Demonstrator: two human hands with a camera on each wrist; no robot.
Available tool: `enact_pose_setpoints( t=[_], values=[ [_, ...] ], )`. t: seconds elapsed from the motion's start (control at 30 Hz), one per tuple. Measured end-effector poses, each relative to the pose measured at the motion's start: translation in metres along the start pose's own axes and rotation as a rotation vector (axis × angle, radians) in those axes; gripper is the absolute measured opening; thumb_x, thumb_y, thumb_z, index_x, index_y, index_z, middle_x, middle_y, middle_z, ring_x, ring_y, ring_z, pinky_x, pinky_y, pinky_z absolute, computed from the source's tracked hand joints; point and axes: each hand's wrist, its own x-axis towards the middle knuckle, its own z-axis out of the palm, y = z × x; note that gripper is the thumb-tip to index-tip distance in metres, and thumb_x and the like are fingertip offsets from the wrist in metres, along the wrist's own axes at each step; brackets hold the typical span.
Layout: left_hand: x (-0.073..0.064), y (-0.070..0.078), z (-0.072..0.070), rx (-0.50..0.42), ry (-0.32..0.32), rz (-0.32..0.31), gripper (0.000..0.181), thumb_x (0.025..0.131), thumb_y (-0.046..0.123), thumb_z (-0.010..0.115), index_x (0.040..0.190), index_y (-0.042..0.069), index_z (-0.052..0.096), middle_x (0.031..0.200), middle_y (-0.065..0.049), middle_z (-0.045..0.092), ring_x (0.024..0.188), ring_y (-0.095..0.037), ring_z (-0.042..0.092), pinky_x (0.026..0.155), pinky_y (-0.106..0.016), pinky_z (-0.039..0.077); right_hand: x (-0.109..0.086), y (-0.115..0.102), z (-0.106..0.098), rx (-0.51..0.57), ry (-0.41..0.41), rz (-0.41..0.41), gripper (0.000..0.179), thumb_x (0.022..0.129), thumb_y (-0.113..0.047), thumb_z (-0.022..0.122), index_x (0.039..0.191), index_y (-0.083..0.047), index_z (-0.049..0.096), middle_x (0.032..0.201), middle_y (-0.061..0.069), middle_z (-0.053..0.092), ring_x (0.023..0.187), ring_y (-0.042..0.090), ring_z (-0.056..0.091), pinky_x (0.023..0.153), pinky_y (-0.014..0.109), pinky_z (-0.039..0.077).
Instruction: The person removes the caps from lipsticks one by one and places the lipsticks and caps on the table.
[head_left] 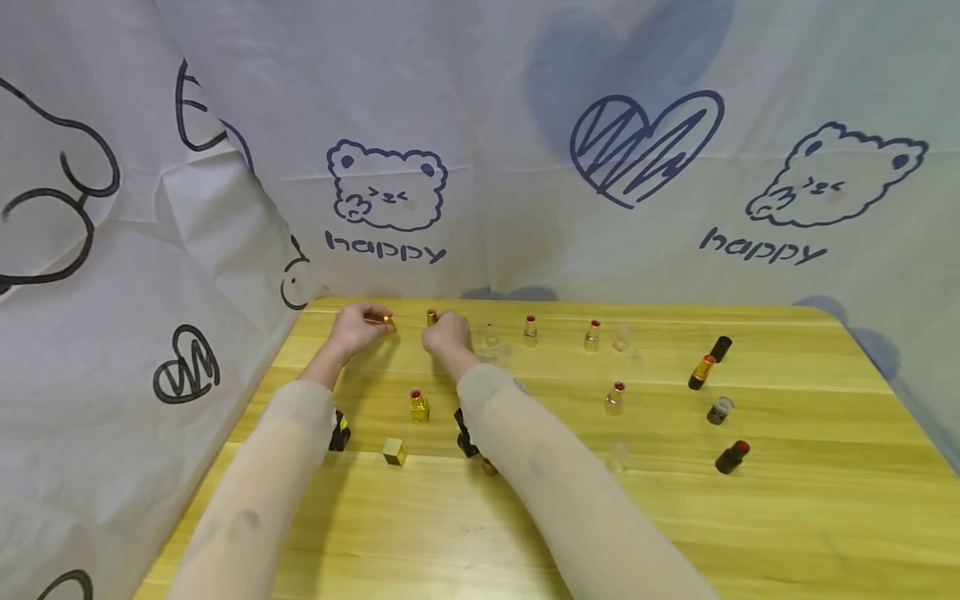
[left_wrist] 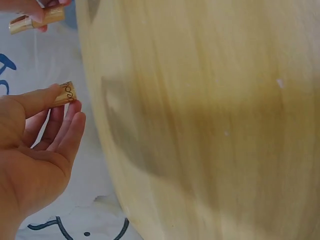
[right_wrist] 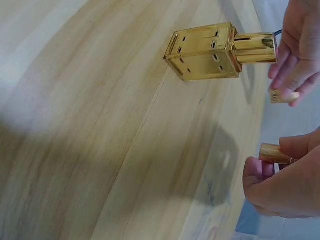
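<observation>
My left hand point(head_left: 356, 328) pinches a short gold lipstick piece with dark lettering point(left_wrist: 66, 94) between thumb and fingertips, near the back left of the table. A little to its right, my right hand point(head_left: 450, 337) grips a shiny gold lipstick tube point(left_wrist: 37, 20), its end standing out past the fingers. The two pieces are apart and held above the table. Nearer the front stands a square gold lipstick point(head_left: 418, 407) with a red tip. A square gold cap point(head_left: 394, 452) lies in front of it.
Clear-based red lipsticks point(head_left: 531, 331) stand in a back row, with another point(head_left: 615, 398) nearer. Black-cased lipsticks point(head_left: 732, 457) and a black-and-gold one point(head_left: 701, 372) are at the right. Black pieces point(head_left: 340, 432) sit partly behind my sleeves. A printed white cloth point(head_left: 495, 192) hangs behind the table.
</observation>
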Motion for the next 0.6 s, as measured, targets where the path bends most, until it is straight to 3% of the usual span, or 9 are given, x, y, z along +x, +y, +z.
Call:
enact_pose_setpoints(
  t=[0.17,0.27,0.33,0.43,0.6],
  values=[
    [-0.001,-0.006,0.003,0.058,-0.013,0.001,0.029,0.095,-0.003,0.069,0.123,-0.010,0.066,0.126,-0.027,0.066,0.114,-0.037,0.062,0.098,-0.040,0.053,0.005,0.003,0.002,-0.043,-0.040,0.020,0.014,0.101,-0.011,0.060,0.108,-0.005,0.071,0.111,0.013,0.068,0.093,0.024,0.060,0.083,0.035,0.056],
    [-0.003,-0.009,0.003,0.080,-0.025,-0.006,0.027,0.094,-0.003,0.070,0.120,-0.009,0.067,0.122,-0.026,0.067,0.108,-0.034,0.062,0.088,-0.034,0.052,0.008,0.005,0.003,-0.052,-0.074,0.045,0.011,0.101,-0.009,0.059,0.092,-0.006,0.065,0.098,0.011,0.064,0.079,0.022,0.051,0.066,0.031,0.046],
    [-0.003,-0.011,0.004,0.098,-0.037,-0.012,0.027,0.094,-0.002,0.071,0.119,-0.009,0.068,0.119,-0.024,0.067,0.105,-0.031,0.062,0.083,-0.030,0.052,0.010,0.006,0.003,-0.050,-0.100,0.061,0.013,0.101,-0.009,0.059,0.089,-0.007,0.063,0.094,0.011,0.062,0.075,0.022,0.047,0.061,0.031,0.039],
    [-0.003,-0.015,0.005,0.127,-0.047,-0.013,0.026,0.093,-0.002,0.072,0.118,-0.008,0.069,0.114,-0.022,0.067,0.100,-0.028,0.061,0.077,-0.025,0.050,0.012,0.008,0.004,-0.038,-0.128,0.090,0.009,0.101,-0.008,0.059,0.099,-0.004,0.067,0.100,0.012,0.064,0.075,0.022,0.047,0.058,0.030,0.036],
    [-0.001,-0.016,0.006,0.143,-0.052,0.001,0.025,0.092,-0.004,0.070,0.116,-0.009,0.069,0.108,-0.020,0.068,0.095,-0.026,0.061,0.070,-0.020,0.050,0.018,0.013,0.009,-0.038,-0.164,0.125,0.027,0.103,-0.010,0.057,0.125,0.001,0.067,0.116,0.016,0.066,0.070,0.020,0.044,0.054,0.029,0.034]
  ],
)
